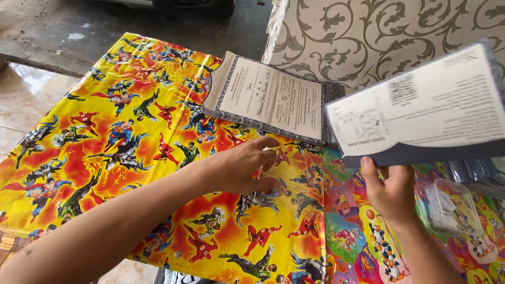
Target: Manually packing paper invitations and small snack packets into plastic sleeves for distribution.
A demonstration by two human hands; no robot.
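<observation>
My right hand (pixel 392 192) holds a grey-backed card (pixel 421 108) by its lower edge, thumb and fingers pinching it, raised above the bright cartoon sheet (pixel 105 131) on the counter. My left hand (pixel 244 168), fingers loosely curled and seemingly empty, rests just before the stack of cards (pixel 268 100); I judge steady pressure there keeps things aligned.

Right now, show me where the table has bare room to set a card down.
Free: the yellow cartoon cloth, left of the left hand and card stack. Crowded: around the right hand, holding a card, beside the clear plastic box.
</observation>
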